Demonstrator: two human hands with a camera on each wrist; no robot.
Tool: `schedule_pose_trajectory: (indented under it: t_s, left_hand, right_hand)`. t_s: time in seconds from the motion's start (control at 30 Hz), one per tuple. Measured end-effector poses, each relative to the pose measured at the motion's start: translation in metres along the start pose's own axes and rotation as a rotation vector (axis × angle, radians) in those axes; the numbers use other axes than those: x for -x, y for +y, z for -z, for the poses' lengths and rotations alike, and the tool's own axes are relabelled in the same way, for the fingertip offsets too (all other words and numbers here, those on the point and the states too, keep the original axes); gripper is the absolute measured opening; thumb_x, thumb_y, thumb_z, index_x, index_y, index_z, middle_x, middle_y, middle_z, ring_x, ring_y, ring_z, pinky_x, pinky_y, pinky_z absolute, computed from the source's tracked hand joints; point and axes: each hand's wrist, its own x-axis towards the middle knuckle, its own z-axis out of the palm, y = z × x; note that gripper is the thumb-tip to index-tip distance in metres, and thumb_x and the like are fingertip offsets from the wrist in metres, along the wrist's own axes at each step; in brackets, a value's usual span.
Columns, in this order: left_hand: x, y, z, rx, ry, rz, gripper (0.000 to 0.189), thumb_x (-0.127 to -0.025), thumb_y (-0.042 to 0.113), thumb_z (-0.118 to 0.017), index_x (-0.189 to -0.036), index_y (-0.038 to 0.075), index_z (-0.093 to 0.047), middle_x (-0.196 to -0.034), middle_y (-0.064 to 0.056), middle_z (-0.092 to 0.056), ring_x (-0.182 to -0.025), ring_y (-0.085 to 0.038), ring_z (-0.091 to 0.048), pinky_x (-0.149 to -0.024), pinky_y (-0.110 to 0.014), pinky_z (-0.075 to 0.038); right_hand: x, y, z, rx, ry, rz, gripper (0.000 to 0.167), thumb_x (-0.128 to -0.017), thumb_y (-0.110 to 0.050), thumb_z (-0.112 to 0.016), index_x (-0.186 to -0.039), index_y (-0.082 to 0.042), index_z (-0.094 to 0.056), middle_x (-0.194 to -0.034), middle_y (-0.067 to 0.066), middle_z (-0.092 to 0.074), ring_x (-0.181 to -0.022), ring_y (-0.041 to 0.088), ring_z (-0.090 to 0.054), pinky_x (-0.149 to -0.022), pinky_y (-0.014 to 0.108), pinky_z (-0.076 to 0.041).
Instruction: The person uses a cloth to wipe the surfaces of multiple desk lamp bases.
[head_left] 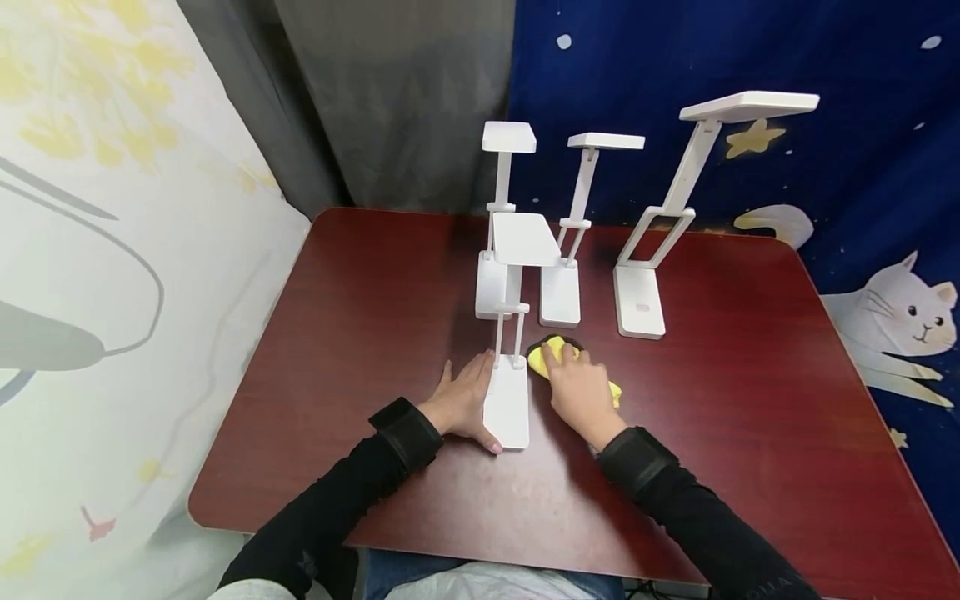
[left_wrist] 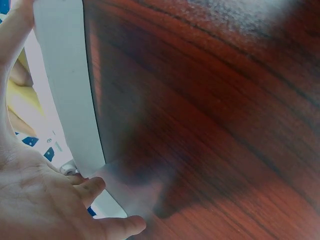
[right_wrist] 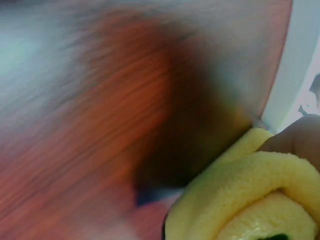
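Observation:
A white folding desk lamp (head_left: 506,408) stands closest to the person, its flat head raised over a hinged arm. My left hand (head_left: 463,400) rests along the left side of its base, fingers extended and thumb at the near corner. In the left wrist view, the palm of the left hand (left_wrist: 45,200) faces the edge of the white base (left_wrist: 70,85). Just right of the lamp, my right hand (head_left: 583,393) holds a yellow cloth (head_left: 536,360) down at the tabletop. Seen from the right wrist, the fluffy cloth (right_wrist: 240,185) is folded thick beside the base (right_wrist: 292,65).
Three more white lamps stand behind: one at back left (head_left: 491,283), one in the middle (head_left: 560,296) and a taller one (head_left: 640,304) to the right. The dark red table (head_left: 360,333) meets a grey curtain (head_left: 420,108) and a blue patterned curtain (head_left: 637,50).

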Motion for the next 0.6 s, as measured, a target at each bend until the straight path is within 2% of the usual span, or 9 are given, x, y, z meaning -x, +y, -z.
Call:
schedule_pose_trajectory:
  t_s: [0.1, 0.2, 0.4, 0.6]
  left_hand:
    - [0.001, 0.0, 0.001, -0.003, 0.0, 0.006, 0.149, -0.061, 0.054, -0.099, -0.165, -0.006, -0.011, -0.175, -0.021, -0.015, -0.162, -0.033, -0.022, -0.125, -0.07, -0.018]
    - [0.001, 0.001, 0.001, -0.01, -0.001, 0.009, 0.149, -0.061, 0.053, -0.1, -0.165, -0.006, -0.011, -0.175, -0.021, -0.015, -0.162, -0.033, -0.021, -0.125, -0.07, -0.019]
    - [-0.002, 0.0, 0.003, 0.001, -0.004, -0.002, 0.149, -0.062, 0.052, -0.099, -0.164, -0.007, -0.009, -0.175, -0.022, -0.013, -0.162, -0.034, -0.019, -0.125, -0.071, -0.018]
    - [-0.006, -0.001, 0.001, 0.002, -0.022, 0.005, 0.15, -0.062, 0.052, -0.099, -0.165, -0.006, -0.007, -0.175, -0.022, -0.012, -0.163, -0.034, -0.018, -0.125, -0.071, -0.017]
  right_hand:
    - [-0.004, -0.009, -0.004, 0.027, 0.003, 0.03, 0.054, -0.077, -0.008, -0.079, -0.13, -0.002, -0.071, -0.1, 0.023, -0.069, -0.075, 0.037, -0.066, -0.048, 0.045, -0.055]
    - [0.004, -0.014, -0.002, 0.027, -0.002, 0.049, 0.053, -0.076, -0.007, -0.08, -0.129, -0.001, -0.072, -0.099, 0.022, -0.069, -0.074, 0.037, -0.066, -0.048, 0.044, -0.055]
    - [0.029, -0.018, 0.009, 0.022, -0.037, 0.098, 0.056, -0.075, -0.008, -0.082, -0.13, -0.003, -0.071, -0.1, 0.02, -0.069, -0.073, 0.035, -0.064, -0.045, 0.041, -0.053]
    - [0.057, -0.023, 0.018, 0.029, -0.031, 0.165, 0.057, -0.071, -0.011, -0.085, -0.127, -0.008, -0.074, -0.096, 0.015, -0.068, -0.069, 0.031, -0.062, -0.043, 0.038, -0.048]
